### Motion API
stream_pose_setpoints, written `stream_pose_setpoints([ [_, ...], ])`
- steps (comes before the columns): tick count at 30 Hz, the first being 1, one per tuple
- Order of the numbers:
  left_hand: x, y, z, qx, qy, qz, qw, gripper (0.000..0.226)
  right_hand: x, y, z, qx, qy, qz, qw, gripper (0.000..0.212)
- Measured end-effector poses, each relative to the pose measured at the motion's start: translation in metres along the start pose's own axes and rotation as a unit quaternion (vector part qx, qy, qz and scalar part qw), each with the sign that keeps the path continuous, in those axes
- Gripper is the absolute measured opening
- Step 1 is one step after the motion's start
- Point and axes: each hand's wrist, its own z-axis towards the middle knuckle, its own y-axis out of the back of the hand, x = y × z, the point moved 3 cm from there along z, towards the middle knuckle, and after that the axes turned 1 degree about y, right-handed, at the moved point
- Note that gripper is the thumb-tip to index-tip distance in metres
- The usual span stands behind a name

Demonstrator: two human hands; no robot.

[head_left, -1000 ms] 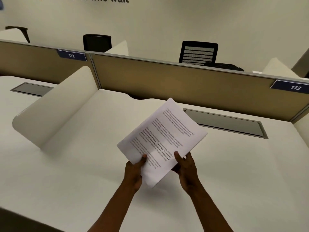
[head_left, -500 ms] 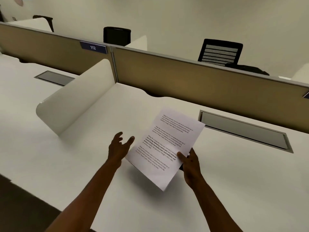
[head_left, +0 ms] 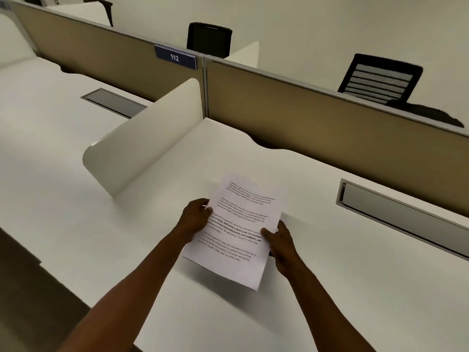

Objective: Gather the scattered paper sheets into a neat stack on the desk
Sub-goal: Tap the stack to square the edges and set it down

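Returning to the white printed paper sheets (head_left: 237, 231), the left hand (head_left: 194, 218) is gripping their left edge; the right hand (head_left: 281, 241) is pinching the right edge, above the white counter (head_left: 330, 288) beside a beige partition (head_left: 291, 110)

1. Thin white paper sheets (head_left: 238, 229), matt, printed with black text.
2. Smooth matt white counter (head_left: 330, 288), laminate-like.
3. Tan partition panel (head_left: 304, 128), cloth-like, framed in grey metal.
4. Brushed grey metal cable flap (head_left: 396, 209).
5. Smooth off-white side divider (head_left: 144, 151), faintly sheened.
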Motion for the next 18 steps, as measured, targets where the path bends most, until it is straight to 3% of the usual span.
stream_pose_setpoints([
  [6, 0.016, 0.031, 0.049, -0.025, 0.023, 0.012, 0.999, 0.032, 0.008, -0.053, 0.047, -0.020, -0.032, -0.040, 0.998, 0.031],
  [12, -0.008, 0.063, 0.113, -0.048, 0.019, 0.058, 0.997, 0.047, 0.033, -0.110, 0.106, -0.054, -0.076, 0.020, 0.995, 0.034],
  [18, -0.024, 0.075, 0.171, -0.033, 0.020, 0.106, 0.994, 0.056, 0.024, -0.152, 0.141, -0.166, -0.088, -0.002, 0.982, 0.046],
])
